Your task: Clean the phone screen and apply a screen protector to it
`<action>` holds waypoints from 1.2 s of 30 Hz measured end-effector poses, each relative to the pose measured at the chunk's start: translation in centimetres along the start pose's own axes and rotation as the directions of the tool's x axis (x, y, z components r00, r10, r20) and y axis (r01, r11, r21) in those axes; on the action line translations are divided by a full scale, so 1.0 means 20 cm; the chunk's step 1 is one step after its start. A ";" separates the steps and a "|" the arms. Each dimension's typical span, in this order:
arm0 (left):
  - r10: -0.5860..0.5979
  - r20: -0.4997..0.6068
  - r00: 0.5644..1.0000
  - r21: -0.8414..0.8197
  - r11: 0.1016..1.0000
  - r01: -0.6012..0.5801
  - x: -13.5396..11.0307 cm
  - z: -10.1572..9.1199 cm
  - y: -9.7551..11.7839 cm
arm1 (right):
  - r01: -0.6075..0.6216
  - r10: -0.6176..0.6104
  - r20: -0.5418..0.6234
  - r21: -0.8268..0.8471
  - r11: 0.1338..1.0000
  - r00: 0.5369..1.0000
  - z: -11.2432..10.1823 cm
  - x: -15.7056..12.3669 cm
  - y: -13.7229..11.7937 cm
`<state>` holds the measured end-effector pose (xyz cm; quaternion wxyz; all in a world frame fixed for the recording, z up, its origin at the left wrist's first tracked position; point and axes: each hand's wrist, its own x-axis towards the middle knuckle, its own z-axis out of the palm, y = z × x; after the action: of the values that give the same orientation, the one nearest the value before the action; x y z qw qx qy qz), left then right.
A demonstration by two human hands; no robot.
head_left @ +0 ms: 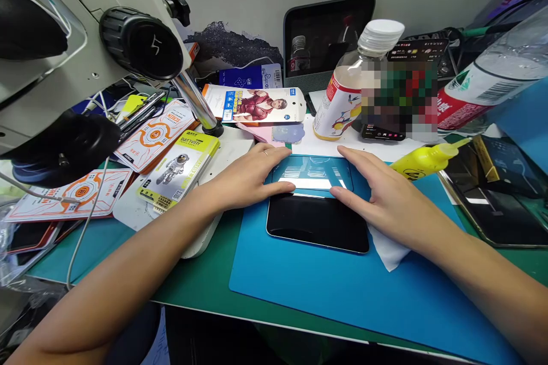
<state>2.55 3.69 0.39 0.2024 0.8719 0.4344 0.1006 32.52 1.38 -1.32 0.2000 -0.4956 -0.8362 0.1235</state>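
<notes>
A clear screen protector (pixel 314 168) lies between my hands, its surface reflecting bright bars of light. My left hand (pixel 252 174) grips its left edge, thumb and fingers along the side; a ring shows on one finger. At the right edge, my right hand (pixel 377 185) grips it between thumb and fingers. Just in front is a phone (pixel 317 219), black glass facing up, on the blue mat (pixel 299 279). The protector's near edge is close to the phone's far part; whether they touch I cannot tell. A white cloth (pixel 389 251) pokes out beneath my right wrist.
A microscope stand (pixel 194 97) fills the left. Around it lie screen and battery packets (pixel 182 168). Behind my hands stand a drink bottle (pixel 346 85), a lit phone (pixel 398 91) and a dark display (pixel 329 34). A yellow squeeze bottle (pixel 422 161) and another phone (pixel 492 205) are at right.
</notes>
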 end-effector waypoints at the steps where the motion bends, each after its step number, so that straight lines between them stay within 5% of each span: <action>1: 0.012 -0.010 1.000 0.005 1.000 -0.012 0.00 0.00 0.00 | 0.014 -0.014 -0.015 0.004 1.000 1.000 0.00 0.00 0.00; 6: 0.068 -0.104 0.992 0.008 0.998 -0.068 0.00 -0.01 -0.03 | 0.201 -0.197 -0.136 0.016 0.980 0.971 -0.11 -0.01 -0.04; 10: 0.097 -0.168 0.981 0.024 0.995 -0.095 -0.01 -0.05 -0.03 | 0.365 -0.370 -0.043 -0.096 0.926 0.928 -0.25 -0.10 -0.03; 18: 0.274 -0.103 0.956 0.021 0.962 -0.273 -0.04 -0.07 -0.02 | 0.364 -0.357 0.073 -0.135 0.922 0.931 -0.21 -0.37 0.13; 21: 0.369 -0.153 0.917 0.028 0.929 -0.369 -0.05 -0.05 0.02 | 0.426 -0.421 0.088 -0.058 0.903 0.903 -0.20 -0.34 0.20; 25: 0.533 -0.318 0.784 0.105 0.842 -0.530 -0.07 -0.02 0.10 | 0.462 -0.459 0.083 -0.023 0.886 0.884 -0.26 -0.23 0.24; 28: 0.621 -0.321 0.715 0.170 0.780 -0.602 -0.08 -0.01 0.14 | 0.471 -0.467 0.068 -0.071 0.879 0.882 -0.31 -0.16 0.20; 32: 0.636 -0.295 0.714 0.196 0.771 -0.606 -0.08 -0.02 0.13 | 0.402 -0.403 0.001 -0.061 0.914 0.915 -0.31 -0.10 0.10; 36: 0.604 -0.303 0.738 0.191 0.797 -0.573 -0.09 -0.03 0.12 | 0.518 -0.522 0.090 0.071 0.853 0.848 -0.25 -0.09 0.04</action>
<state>3.06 1.14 1.94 0.0426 0.9399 0.1691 0.2935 36.16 0.19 2.36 0.1923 -0.2391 -0.9455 0.1092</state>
